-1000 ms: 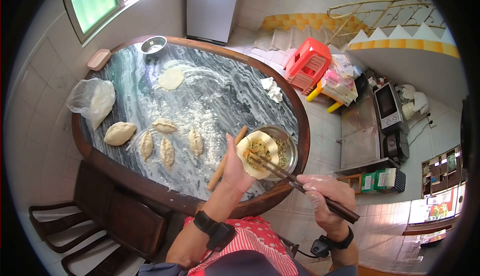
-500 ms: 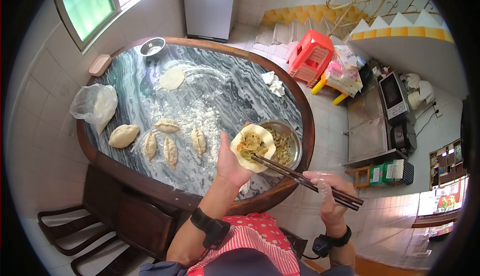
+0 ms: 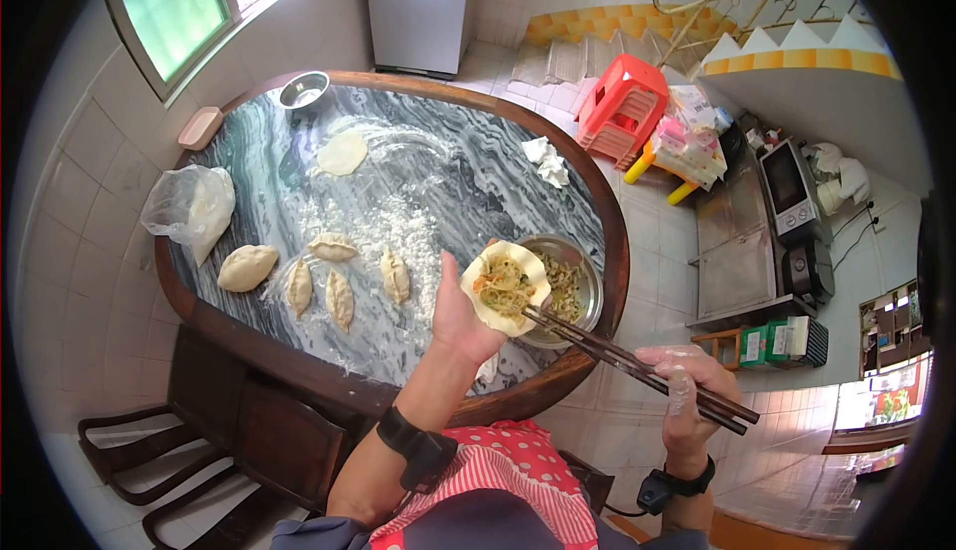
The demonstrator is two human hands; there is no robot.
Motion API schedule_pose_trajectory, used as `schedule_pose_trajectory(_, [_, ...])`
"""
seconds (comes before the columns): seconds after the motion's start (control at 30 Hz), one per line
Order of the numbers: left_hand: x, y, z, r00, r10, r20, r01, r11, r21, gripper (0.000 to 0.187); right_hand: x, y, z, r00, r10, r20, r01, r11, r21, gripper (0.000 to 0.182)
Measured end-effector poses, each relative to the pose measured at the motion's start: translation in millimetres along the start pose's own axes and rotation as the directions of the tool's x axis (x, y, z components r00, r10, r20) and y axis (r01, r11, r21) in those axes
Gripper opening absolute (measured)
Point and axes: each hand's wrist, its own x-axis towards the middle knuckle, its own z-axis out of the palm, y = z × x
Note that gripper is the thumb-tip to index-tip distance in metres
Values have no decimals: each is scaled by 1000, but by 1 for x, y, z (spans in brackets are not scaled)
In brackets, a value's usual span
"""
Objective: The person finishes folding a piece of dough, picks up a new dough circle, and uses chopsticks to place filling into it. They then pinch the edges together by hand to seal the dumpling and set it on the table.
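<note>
A round dough wrapper (image 3: 539, 273) topped with shredded vegetable filling (image 3: 503, 284) rests in my left hand (image 3: 464, 318), which cups it from below. My right hand (image 3: 691, 383) grips dark chopsticks (image 3: 607, 348), fingers floury, with the tips at the right edge of the filling. Just behind the wrapper stands a metal bowl (image 3: 597, 296) of the same kind of filling, partly hidden by wrapper and chopsticks. Several pleated dumplings (image 3: 340, 301) lie on the marble table to the left of my left hand. A flat wrapper (image 3: 343, 154) lies farther back.
Loose flour (image 3: 393, 231) covers the table's middle. A dough lump (image 3: 248, 268), a plastic bag (image 3: 189, 210) with dough and a small metal bowl (image 3: 304, 90) stand at the left and back. Crumpled tissue (image 3: 545, 162) lies at right; a wooden chair (image 3: 284, 431) is at the near left.
My right hand has drawn right, pulling the chopstick tips from the filling's middle to its right edge. The wrapper in my left hand has barely shifted.
</note>
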Motion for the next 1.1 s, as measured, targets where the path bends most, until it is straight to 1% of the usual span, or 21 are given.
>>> schedule_pose_trajectory(0.03, [0, 0, 1, 1000, -1, 5, 1, 1000, -1, 81, -1, -1, -1, 1000, 1, 0, -1, 1000, 0, 5])
schedule_pose_trajectory(0.1, [2, 0, -2, 1000, -3, 7, 3, 1000, -4, 81, -2, -1, -2, 997, -8, 73, 13, 997, -78, 3])
schedule_pose_trajectory(0.2, [5, 0, -7, 1000, -8, 27, 8, 1000, -14, 81, -2, 3, -2, 993, -29, 116, 39, 996, -85, 3])
schedule_pose_trajectory(0.43, [0, -5, 3, 1000, 4, 29, -4, 1000, 12, 79, 5, 10, 3, 989, -32, 144, 48, 993, -108, 5])
schedule_pose_trajectory(0.5, [0, -6, 3, 1000, 15, 23, -15, 1000, 21, 78, 8, 12, 7, 990, -68, 125, 80, 992, -101, 5])
schedule_pose_trajectory(0.57, [0, -7, 1, 998, 25, 55, -27, 999, 33, 78, 11, 11, 11, 988, -80, 132, 90, 993, -76, 5])
schedule_pose_trajectory(0.63, [1, -9, 1, 998, 38, 56, -40, 999, 32, 78, 14, 11, 11, 986, -94, 140, 102, 993, -51, 5])
schedule_pose_trajectory(0.7, [1, -9, -1, 997, 56, 59, -58, 998, 32, 78, 17, 13, 11, 976, -106, 188, 122, 990, -73, 5])
schedule_pose_trajectory(0.83, [3, -8, -2, 998, 47, 40, -49, 997, 53, 79, 20, 6, 1, 972, -98, 213, 126, 985, -118, 5])
schedule_pose_trajectory(0.9, [4, -9, -2, 998, 52, 32, -54, 996, 66, 80, 20, 5, 0, 990, -75, 118, 82, 995, -57, 4])
schedule_pose_trajectory(0.97, [4, -12, 0, 998, 66, 18, -67, 993, 98, 81, 25, 6, 7, 990, -88, 109, 94, 994, -53, 6])
schedule_pose_trajectory(1.03, [8, -16, -3, 997, 60, 47, -64, 994, 86, 82, 27, 16, 17, 966, -174, 192, 183, 983, -33, 9])
schedule_pose_trajectory(1.07, [9, -17, -4, 996, 56, 73, -61, 995, 74, 83, 27, 19, 20, 955, -175, 240, 188, 982, -31, 12])
schedule_pose_trajectory(1.1, [9, -18, -4, 996, 61, 72, -66, 995, 72, 83, 27, 20, 22, 954, -176, 244, 188, 982, -26, 12])
